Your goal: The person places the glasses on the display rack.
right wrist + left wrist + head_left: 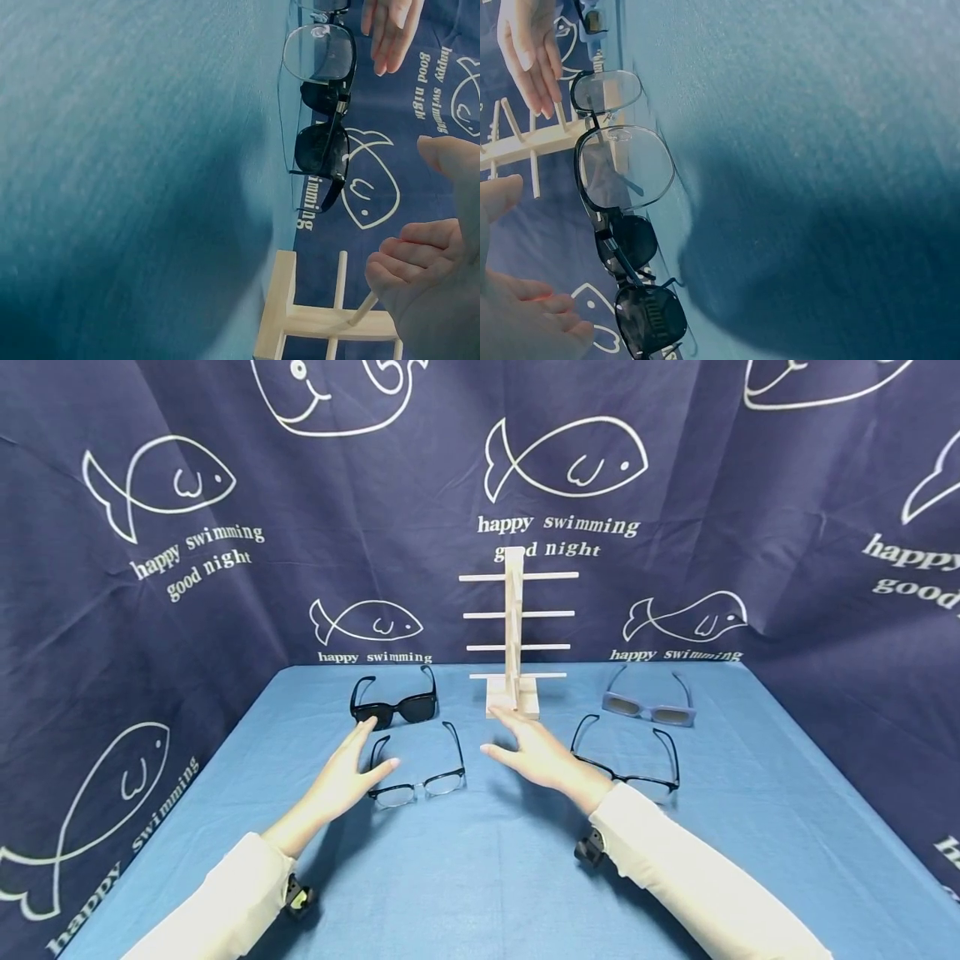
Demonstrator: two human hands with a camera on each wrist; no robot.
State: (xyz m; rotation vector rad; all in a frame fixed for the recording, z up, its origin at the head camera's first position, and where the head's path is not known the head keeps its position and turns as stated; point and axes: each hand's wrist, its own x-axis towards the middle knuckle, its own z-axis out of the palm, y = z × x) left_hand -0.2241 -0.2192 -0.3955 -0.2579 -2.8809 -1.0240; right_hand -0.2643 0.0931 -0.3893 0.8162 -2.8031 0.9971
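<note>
My left hand (348, 781) hovers with extended fingers and thumb spread beside half-rim eyeglasses (444, 783). Just beyond its fingertips lie black sunglasses (417, 708), temples unfolded toward the back. My right hand (543, 756) also has its fingers stretched forward, thumb apart, and holds nothing. It points toward the base of a wooden glasses rack (513, 635), whose four tiers of pegs carry no glasses. Dark-framed eyeglasses (651, 788) lie right of that hand, partly hidden by the forearm. Farther back sit lilac-blue sunglasses (673, 716). Both wrist views show relaxed, empty fingers.
A blue cloth (465, 877) covers the table. Behind and at both sides hangs a dark blue curtain (450, 485) with white fish drawings and lettering. White sleeves cover both forearms, and a small dark device (590, 849) sits under the right wrist.
</note>
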